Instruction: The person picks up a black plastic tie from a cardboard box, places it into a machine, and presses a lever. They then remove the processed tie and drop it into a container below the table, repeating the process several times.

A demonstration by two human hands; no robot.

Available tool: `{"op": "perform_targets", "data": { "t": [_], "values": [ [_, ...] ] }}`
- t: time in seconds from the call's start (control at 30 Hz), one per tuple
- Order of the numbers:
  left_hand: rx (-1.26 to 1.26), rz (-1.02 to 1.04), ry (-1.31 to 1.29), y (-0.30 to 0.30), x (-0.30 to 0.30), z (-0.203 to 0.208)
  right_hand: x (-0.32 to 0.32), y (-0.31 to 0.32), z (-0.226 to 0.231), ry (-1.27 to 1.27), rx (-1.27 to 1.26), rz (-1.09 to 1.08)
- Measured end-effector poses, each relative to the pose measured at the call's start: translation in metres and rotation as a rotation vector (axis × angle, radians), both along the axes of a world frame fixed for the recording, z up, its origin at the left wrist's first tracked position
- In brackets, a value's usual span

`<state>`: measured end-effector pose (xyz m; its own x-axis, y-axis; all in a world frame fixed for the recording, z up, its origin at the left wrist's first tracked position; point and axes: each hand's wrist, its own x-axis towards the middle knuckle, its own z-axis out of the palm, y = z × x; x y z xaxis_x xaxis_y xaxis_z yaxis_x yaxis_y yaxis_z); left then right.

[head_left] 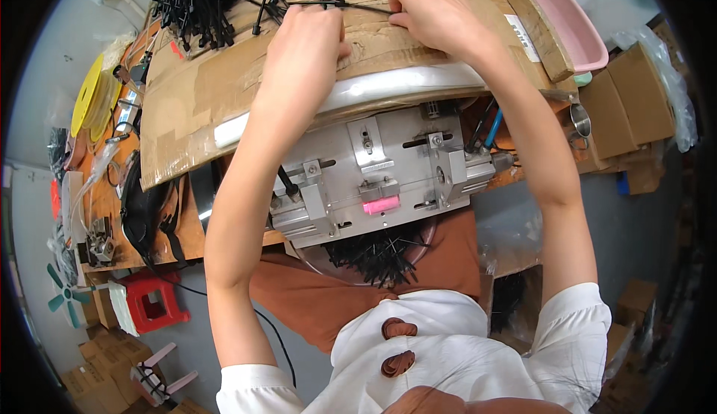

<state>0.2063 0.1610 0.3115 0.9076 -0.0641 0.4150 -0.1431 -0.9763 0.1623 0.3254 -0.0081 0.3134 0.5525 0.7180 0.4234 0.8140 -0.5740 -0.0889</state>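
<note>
My right hand (433,14) is closed in a pinch at the end of a thin black rod-like piece (366,7) with a thicker tip. The piece runs leftward to the knuckles of my left hand (305,44). Those left fingers are curled in over the cardboard, and what they hold is hidden beneath them. Both hands are over a cardboard sheet (202,107), beside a heap of similar black pieces (198,3) at the far left. Nearer my body sits a metal fixture (336,160) with sliding blocks and a pink piece (382,205) at its front.
A white rounded strip (403,83) edges the cardboard. More black pieces (377,253) lie in a container on my lap. A pink tub (564,18) stands far right, near cardboard boxes (627,100). Left are a yellow spool (88,96), a black strap (142,205) and a red stool (153,302).
</note>
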Motion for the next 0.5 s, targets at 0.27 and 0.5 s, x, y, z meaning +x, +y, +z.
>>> {"op": "perform_targets", "data": {
  "t": [0.27,0.5],
  "values": [
    [-0.834,-0.2,0.24,0.037,-0.077,0.049,-0.059,-0.057,0.037,0.193,-0.066,-0.065],
    [-0.412,0.064,-0.123,-0.073,-0.176,-0.042,-0.093,-0.101,0.02,0.866,0.747,0.181]
  ]
}}
